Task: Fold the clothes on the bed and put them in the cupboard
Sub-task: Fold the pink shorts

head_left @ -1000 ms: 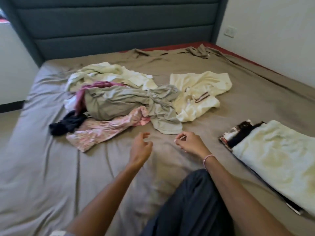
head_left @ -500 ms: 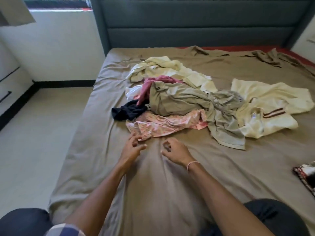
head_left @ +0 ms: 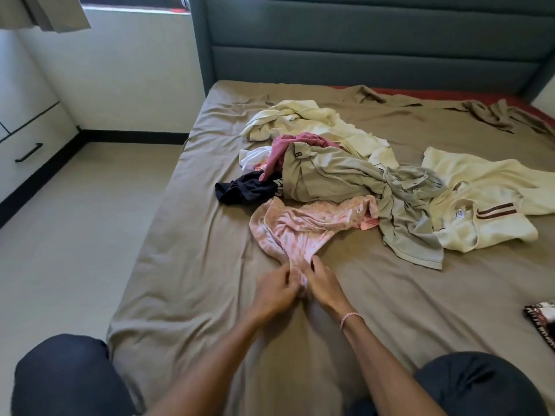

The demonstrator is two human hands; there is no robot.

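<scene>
Fingers point(head_left: 286, 273) of both hands are curled in tight, and the near tip of the pink floral garment point(head_left: 303, 226) is pinched between them. The left hand point(head_left: 276, 291) and right hand point(head_left: 322, 283) are pressed right up against each other with the cloth bunched in the middle. A pink beaded bracelet point(head_left: 350, 318) is worn on the right wrist.

The rest of the pink floral garment is spread on the brown bedsheet point(head_left: 186, 265), fanned out away from the hands. Just beyond it, touching its far edge, a rumpled olive-grey shirt point(head_left: 336, 175) is piled. Beyond it and to the left, a black garment point(head_left: 243, 189) is crumpled, with a maroon piece point(head_left: 288, 145) and some white cloth point(head_left: 253, 156) tucked behind (what kind of clothes those are can't be made out). To its right, past the olive-grey shirt's tail, a cream shirt with brown stripes point(head_left: 486, 202) is laid out. Farthest beyond it, a pale yellow garment point(head_left: 300, 118) is heaped below the grey-blue headboard point(head_left: 360, 46). Well to its left, off the bed, white drawers point(head_left: 27, 136) can be seen.
</scene>
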